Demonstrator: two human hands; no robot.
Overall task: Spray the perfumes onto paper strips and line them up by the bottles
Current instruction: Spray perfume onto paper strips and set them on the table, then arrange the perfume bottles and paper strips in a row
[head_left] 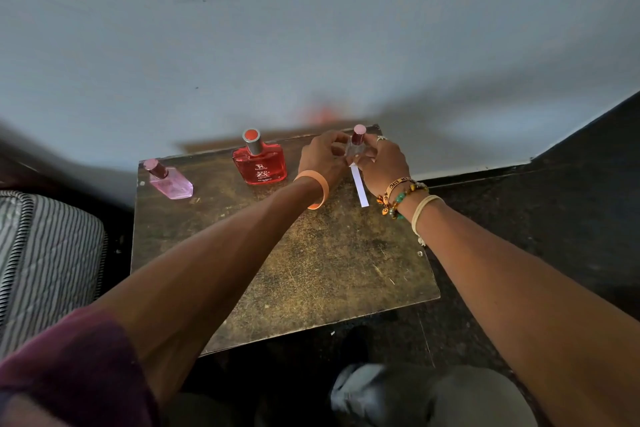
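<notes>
Both hands meet at the far right corner of the table. The left hand and right hand curl their fingers round a small clear bottle with a pink cap, held upright between them. A white paper strip runs from under the right hand's fingertips back toward the person; which hand pins it I cannot tell. Just left of the left hand stands the red bottle, close to its knuckles. The pink bottle is well beyond that, near the table's left edge. The wall rises right behind the hands. Bare tabletop lies nearer the person, under both forearms.
</notes>
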